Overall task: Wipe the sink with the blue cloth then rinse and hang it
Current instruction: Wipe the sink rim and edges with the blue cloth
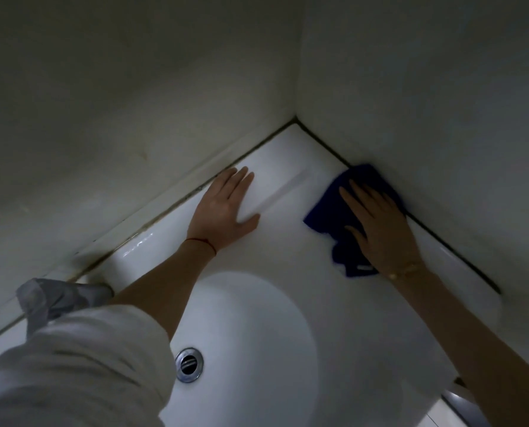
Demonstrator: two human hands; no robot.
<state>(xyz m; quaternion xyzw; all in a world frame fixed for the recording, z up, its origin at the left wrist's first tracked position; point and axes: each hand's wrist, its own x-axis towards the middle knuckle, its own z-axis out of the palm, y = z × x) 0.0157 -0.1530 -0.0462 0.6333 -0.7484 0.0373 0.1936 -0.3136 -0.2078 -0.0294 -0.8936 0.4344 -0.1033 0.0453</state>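
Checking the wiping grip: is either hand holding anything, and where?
The right hand presses flat on the blue cloth's middle, not gripping it. The left hand holds nothing.

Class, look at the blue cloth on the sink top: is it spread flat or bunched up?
Partly bunched: the blue cloth lies crumpled, with folds showing under the flat right hand.

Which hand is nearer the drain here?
Left. The left hand lies flat on the sink ledge beyond the drain. The right hand presses the blue cloth by the right wall, farther off.
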